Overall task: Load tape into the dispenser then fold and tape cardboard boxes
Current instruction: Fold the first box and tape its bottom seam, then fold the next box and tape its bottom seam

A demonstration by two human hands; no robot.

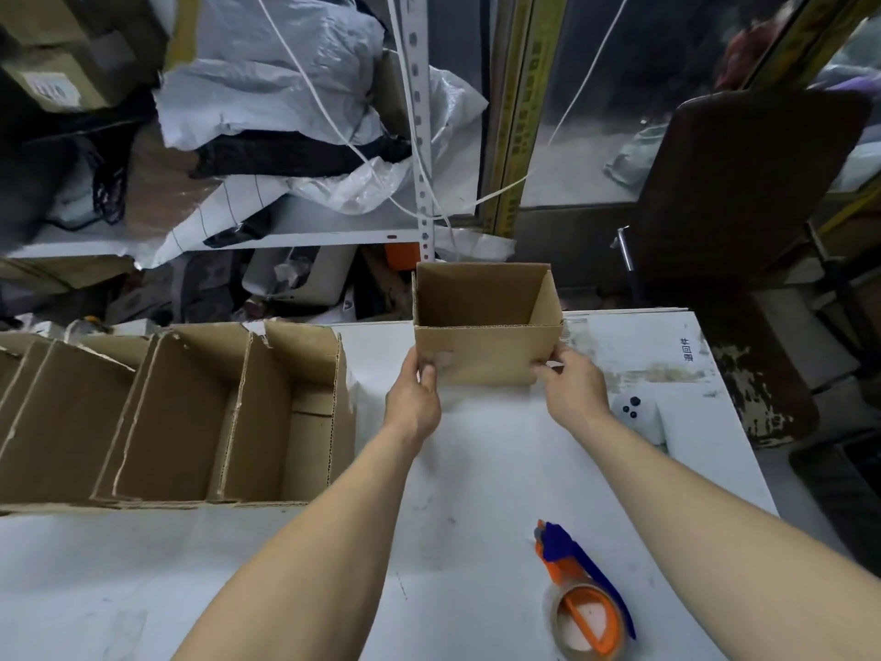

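A small brown cardboard box [486,348] stands open-topped on the white table [476,469], near its far edge. My left hand [415,400] grips the box's lower left corner, thumb on the front face. My right hand [574,386] pinches the lower right corner. The tape dispenser [579,591], blue and orange with a roll of clear tape in it, lies on the table near my right forearm, touched by neither hand.
A large brown carton [190,412] with cardboard dividers sits at the left of the table. A white phone [641,417] lies to the right of my right hand. A dark chair [734,193] stands beyond the table's right edge. Cluttered shelves fill the background.
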